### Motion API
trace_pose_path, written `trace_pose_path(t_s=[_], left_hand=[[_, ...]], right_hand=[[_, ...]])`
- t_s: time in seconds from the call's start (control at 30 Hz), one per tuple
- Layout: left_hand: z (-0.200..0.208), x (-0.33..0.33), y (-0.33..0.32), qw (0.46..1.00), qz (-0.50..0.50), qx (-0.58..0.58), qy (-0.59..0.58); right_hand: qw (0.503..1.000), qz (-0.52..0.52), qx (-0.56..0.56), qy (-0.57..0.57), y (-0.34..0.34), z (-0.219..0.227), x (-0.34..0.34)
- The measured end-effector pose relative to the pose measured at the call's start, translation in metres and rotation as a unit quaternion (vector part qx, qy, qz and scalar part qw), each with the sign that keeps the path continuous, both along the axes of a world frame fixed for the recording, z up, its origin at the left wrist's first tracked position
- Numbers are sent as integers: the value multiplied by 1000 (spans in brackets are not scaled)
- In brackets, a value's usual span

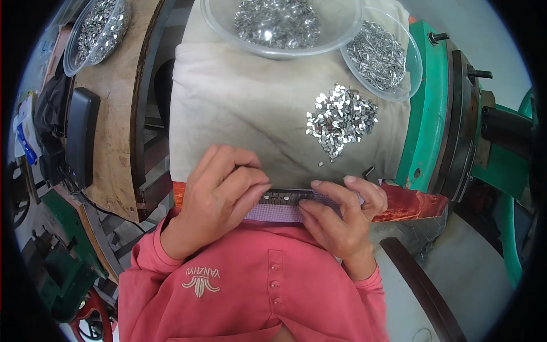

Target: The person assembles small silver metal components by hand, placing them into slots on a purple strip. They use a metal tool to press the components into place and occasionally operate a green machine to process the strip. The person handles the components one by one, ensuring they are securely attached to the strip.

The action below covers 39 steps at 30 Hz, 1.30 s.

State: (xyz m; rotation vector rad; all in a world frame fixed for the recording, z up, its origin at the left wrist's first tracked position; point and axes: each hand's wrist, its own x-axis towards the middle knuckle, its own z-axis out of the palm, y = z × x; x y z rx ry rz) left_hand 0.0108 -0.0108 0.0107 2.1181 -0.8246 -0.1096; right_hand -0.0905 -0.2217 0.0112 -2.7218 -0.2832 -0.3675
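Note:
A dark slotted metal bar (pixel 288 194) lies at the cloth's near edge, close to my body, with a few small shiny pieces showing in its slots. My left hand (pixel 219 196) is at the bar's left end, thumb and fingers pinched together; whatever is between the tips is too small to make out. My right hand (pixel 345 219) grips the bar's right end between thumb and index finger, its other fingers curled loosely above. Beyond that hand lies a loose pile of small shiny metal pieces (pixel 342 119) on the beige cloth (pixel 239 108).
A large clear bowl (pixel 279 54) of metal pieces stands at the far side. Beside it is a smaller clear bowl (pixel 419 71) of thin pins. Green machinery (pixel 430 114) borders the right. At left, a wooden bench (pixel 117 125) carries another bowl (pixel 69 60) and a black box (pixel 82 137).

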Motion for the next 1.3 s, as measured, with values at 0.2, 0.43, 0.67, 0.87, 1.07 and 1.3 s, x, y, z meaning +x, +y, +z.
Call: trace_pose_path(t_s=[0.2, 0.43, 0.67, 0.87, 1.07, 1.3], left_hand=[[-5, -21, -6, 999, -17, -24, 18], [-9, -30, -17, 999, -26, -21, -20], [-15, -33, -23, 999, -28, 4, -39], [-15, -34, -19, 1000, -10, -6, -8], [-15, -33, -18, 1000, -25, -1, -14], [-14, -33, -17, 1000, -22, -1, -10]], right_hand=[[999, -36, 4, 15, 4, 4, 2], [996, -84, 3, -17, -17, 2, 28], [995, -97, 1, 9, -12, -1, 40], [997, -71, 31, 3, -16, -1, 26], [996, -31, 81, 33, -3, 2, 4], [994, -52, 94, 36, -5, 2, -3]])
